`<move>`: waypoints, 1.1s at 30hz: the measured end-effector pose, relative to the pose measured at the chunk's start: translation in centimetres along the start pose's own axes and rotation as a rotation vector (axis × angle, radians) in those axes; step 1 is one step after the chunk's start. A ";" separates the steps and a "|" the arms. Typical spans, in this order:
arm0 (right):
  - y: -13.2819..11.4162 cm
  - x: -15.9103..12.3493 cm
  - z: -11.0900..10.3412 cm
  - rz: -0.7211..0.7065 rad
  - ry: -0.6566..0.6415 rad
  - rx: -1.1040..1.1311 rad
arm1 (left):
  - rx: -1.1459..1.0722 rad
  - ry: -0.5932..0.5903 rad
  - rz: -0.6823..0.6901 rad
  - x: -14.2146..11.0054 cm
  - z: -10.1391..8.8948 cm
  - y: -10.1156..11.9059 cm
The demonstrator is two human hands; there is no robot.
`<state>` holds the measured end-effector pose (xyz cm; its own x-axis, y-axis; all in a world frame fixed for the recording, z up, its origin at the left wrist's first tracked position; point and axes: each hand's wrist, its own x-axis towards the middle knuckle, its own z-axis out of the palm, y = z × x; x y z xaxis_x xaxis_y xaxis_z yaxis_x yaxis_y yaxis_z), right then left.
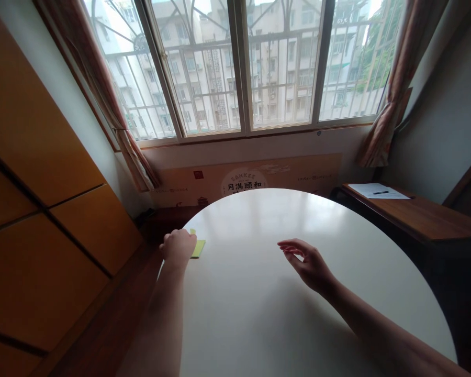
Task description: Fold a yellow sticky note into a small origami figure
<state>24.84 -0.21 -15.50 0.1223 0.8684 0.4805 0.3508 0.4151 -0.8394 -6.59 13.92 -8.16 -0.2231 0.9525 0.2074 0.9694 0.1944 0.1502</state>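
Observation:
At the left edge of the white round table (235,293), my left hand (178,244) is closed, its fingers curled at a yellow-green sticky note (192,231) whose small corner pokes out past them. Right beside these fingers a yellow-green pad of sticky notes (198,249) lies on the tabletop, partly covered by the hand. Whether note and pad are still joined is hidden. Over the middle right of the table hovers my right hand (306,264), holding nothing, with thumb and fingers apart and a soft shadow below.
Beyond the table are a printed banner (282,170) and a barred window (241,68) with curtains. To the right stands a brown wooden desk (427,220) bearing a white paper (371,188) and a dark pen (380,192). Wooden cabinets (35,131) line the left side.

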 end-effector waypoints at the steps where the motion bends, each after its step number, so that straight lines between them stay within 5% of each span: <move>1: 0.1 0.1 0.1 0.017 0.006 0.013 | -0.003 0.059 0.023 -1.0 -0.8 0.9; 3: 0.1 0.2 0.3 0.082 0.003 0.085 | -0.031 0.167 0.110 -3.6 -1.9 3.3; 6: -0.3 0.2 0.7 0.283 -0.066 0.366 | -0.224 0.320 0.454 -8.4 -2.3 7.8; 8: -0.9 0.2 1.0 0.427 -0.108 0.605 | -0.352 0.223 0.667 -11.3 -1.9 10.5; 11: -1.8 0.0 1.1 0.417 -0.202 0.883 | -0.475 0.061 0.821 -13.8 -0.9 12.8; 17: -2.4 -0.1 1.2 0.431 -0.214 1.038 | -0.733 -0.089 0.947 -13.6 0.4 12.6; 21: -1.9 0.1 1.2 0.491 -0.170 1.004 | -0.866 -0.122 0.962 -13.0 1.4 11.6; 26: -1.5 0.2 0.9 0.623 -0.069 0.865 | -0.953 -0.040 0.719 -11.7 2.0 10.6; 30: -1.5 0.2 0.7 0.587 -0.116 0.767 | -1.143 -0.502 0.608 -11.0 2.2 10.5; 33: -1.5 0.0 0.8 0.536 -0.157 0.681 | -1.263 -0.667 0.561 -11.3 2.2 10.8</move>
<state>23.57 -0.61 -14.44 -0.0353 0.9992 -0.0198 -0.3528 -0.0310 -0.9352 6.67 5.78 -11.03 0.5494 0.8284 0.1095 0.1164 -0.2056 0.9717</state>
